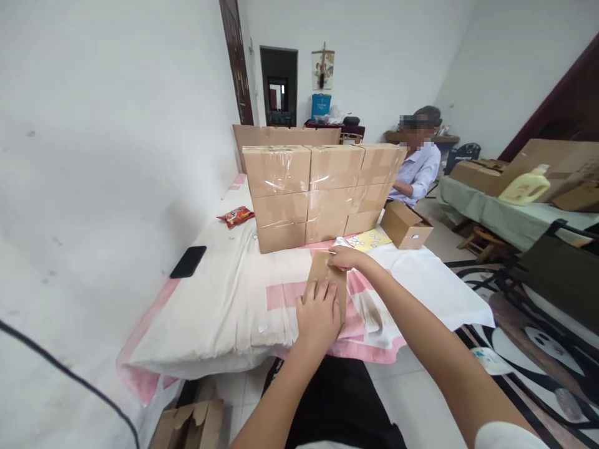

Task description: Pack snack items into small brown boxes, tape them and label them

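A small flat piece of brown cardboard [324, 269] stands on the cloth-covered table [224, 312] in front of me. My left hand [318, 315] lies against its near face with the fingers stretched out flat. My right hand [345, 257] pinches its top far edge with closed fingers. Behind it rises a wall of taped cardboard boxes [318, 190], stacked three high.
A black phone [188, 261] and a red snack packet [238, 216] lie at the left. An open small box [406, 225] and a yellow sheet [369, 240] sit to the right. Another person [418, 165] sits behind the stack. A yellow jug [525, 187] stands on a side table.
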Motion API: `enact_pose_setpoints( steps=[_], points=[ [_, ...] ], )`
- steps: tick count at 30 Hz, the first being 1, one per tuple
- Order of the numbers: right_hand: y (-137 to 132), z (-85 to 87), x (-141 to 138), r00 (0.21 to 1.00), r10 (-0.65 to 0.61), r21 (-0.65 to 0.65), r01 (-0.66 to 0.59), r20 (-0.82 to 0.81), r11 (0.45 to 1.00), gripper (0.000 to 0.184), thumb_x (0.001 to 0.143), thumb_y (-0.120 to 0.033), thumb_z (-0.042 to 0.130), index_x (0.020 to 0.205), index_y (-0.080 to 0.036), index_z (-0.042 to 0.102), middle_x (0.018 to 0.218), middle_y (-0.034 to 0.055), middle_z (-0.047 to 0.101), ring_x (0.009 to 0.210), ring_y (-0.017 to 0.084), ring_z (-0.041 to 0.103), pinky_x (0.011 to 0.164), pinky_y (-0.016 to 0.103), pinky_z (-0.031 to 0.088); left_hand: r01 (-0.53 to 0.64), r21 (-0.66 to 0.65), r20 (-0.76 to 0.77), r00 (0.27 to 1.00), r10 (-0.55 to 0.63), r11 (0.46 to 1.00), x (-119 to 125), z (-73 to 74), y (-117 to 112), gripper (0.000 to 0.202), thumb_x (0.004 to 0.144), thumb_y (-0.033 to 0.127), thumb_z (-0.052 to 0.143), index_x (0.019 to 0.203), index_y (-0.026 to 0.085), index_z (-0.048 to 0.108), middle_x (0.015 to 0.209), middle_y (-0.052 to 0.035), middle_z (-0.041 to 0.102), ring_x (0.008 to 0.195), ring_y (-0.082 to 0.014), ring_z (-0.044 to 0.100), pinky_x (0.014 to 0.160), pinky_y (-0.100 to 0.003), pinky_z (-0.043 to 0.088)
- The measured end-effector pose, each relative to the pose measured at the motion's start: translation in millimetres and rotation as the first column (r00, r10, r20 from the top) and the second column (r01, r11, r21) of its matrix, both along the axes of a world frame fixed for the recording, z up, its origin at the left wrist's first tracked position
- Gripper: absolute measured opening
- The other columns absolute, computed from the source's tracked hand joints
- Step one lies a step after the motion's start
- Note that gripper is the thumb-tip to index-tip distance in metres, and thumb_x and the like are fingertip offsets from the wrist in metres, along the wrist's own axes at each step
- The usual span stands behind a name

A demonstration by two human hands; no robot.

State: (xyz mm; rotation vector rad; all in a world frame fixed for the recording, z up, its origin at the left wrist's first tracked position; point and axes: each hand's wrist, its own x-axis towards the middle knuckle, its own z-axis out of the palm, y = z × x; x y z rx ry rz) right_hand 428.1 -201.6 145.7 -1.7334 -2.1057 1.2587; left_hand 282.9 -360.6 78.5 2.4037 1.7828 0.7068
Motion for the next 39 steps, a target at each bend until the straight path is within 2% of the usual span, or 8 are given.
enact_pose_setpoints(
  steps=[9, 15, 20, 24, 27, 30, 35, 39],
  points=[
    [5, -0.4, 3, 0.981, -0.041, 0.030, 0.036, 0.189, 0.999, 0.019, 0.081, -0.034, 0.072, 0.089, -0.017, 0.066, 0.043, -0.0017, 0.051, 0.039, 0.015, 0.047, 0.046, 0.028, 0.035, -0.008, -0.003, -0.042, 0.999, 0.007, 1.000, 0, -4.8, 5, 0.046, 0.101, 0.035, 0.037, 0.145, 0.032, 0.054, 0.157, 0.0020, 0.048, 0.145, -0.0279, 0.041, 0.097, -0.050, 0.048],
    [-3, 17.6, -5, 0.909, -0.019, 0.071, -0.012, 0.416, 0.997, 0.026, 0.088, -0.041, 0.061, 0.083, -0.016, 0.068, 0.062, 0.0068, 0.066, 0.063, 0.022, 0.064, 0.061, 0.031, 0.044, -0.034, 0.051, -0.060, 0.998, 0.037, 0.998, 1, -4.0, 4, 0.045, 0.101, 0.034, 0.040, 0.143, 0.035, 0.056, 0.154, 0.0050, 0.052, 0.142, -0.0260, 0.046, 0.094, -0.047, 0.049],
    [0, 10.1, 20, 0.882, -0.059, 0.102, 0.012, 0.467, 0.995, 0.047, 0.081, -0.058, 0.069, 0.096, -0.014, 0.071, 0.093, 0.0148, 0.073, 0.088, 0.030, 0.069, 0.070, 0.035, 0.048, -0.043, 0.086, -0.060, 0.997, 0.048, 0.995, 2, -5.4, 5, 0.045, 0.100, 0.033, 0.044, 0.143, 0.033, 0.056, 0.151, 0.0042, 0.055, 0.140, -0.0256, 0.049, 0.092, -0.045, 0.050],
    [-1, -8.0, 61, 0.951, -0.081, 0.029, 0.076, 0.300, 0.997, 0.069, 0.072, -0.066, 0.075, 0.119, -0.014, 0.071, 0.111, 0.0164, 0.073, 0.096, 0.032, 0.069, 0.077, 0.036, 0.051, -0.028, 0.102, -0.044, 0.999, 0.033, 0.994, 3, -7.3, 8, 0.044, 0.100, 0.034, 0.045, 0.143, 0.033, 0.057, 0.151, 0.0058, 0.056, 0.140, -0.0246, 0.049, 0.093, -0.044, 0.049],
    [-1, -14.5, 76, 0.967, -0.127, -0.038, 0.139, 0.222, 0.990, 0.097, 0.070, -0.068, 0.076, 0.148, -0.015, 0.052, 0.120, 0.0177, 0.071, 0.098, 0.032, 0.070, 0.081, 0.038, 0.054, 0.014, 0.121, -0.057, 0.998, -0.008, 0.993, 1, -7.8, 10, 0.044, 0.099, 0.034, 0.047, 0.142, 0.033, 0.057, 0.151, 0.0046, 0.055, 0.139, -0.0257, 0.050, 0.093, -0.044, 0.048],
    [6, -17.2, 66, 0.985, -0.092, 0.080, 0.081, 0.147, 0.993, 0.108, 0.071, -0.064, 0.079, 0.159, -0.019, 0.036, 0.139, 0.0177, 0.061, 0.118, 0.033, 0.064, 0.097, 0.039, 0.050, 0.052, 0.113, -0.083, 0.996, -0.043, 0.992, -4, -7.3, 13, 0.045, 0.100, 0.034, 0.045, 0.144, 0.033, 0.055, 0.154, 0.0067, 0.052, 0.140, -0.0258, 0.049, 0.093, -0.044, 0.047],
    [28, -25.8, 32, 0.997, 0.069, 0.054, -0.066, -0.042, 0.996, 0.056, 0.082, -0.058, 0.071, 0.122, -0.018, 0.071, 0.121, 0.0117, 0.071, 0.106, 0.029, 0.067, 0.090, 0.036, 0.051, 0.059, 0.107, -0.099, 0.994, -0.048, 0.992, -11, -8.6, 13, 0.046, 0.100, 0.034, 0.045, 0.145, 0.033, 0.053, 0.155, 0.0090, 0.050, 0.141, -0.0253, 0.048, 0.092, -0.043, 0.048],
    [35, -34.1, 36, 0.969, 0.146, -0.008, -0.150, -0.199, 0.989, 0.040, 0.085, -0.052, 0.069, 0.101, -0.016, 0.074, 0.102, 0.0073, 0.074, 0.093, 0.025, 0.068, 0.081, 0.034, 0.052, 0.059, 0.108, -0.090, 0.995, -0.049, 0.992, -10, -9.7, 13, 0.046, 0.100, 0.033, 0.045, 0.145, 0.032, 0.053, 0.154, 0.0085, 0.050, 0.141, -0.0253, 0.048, 0.091, -0.043, 0.048]
  ],
)
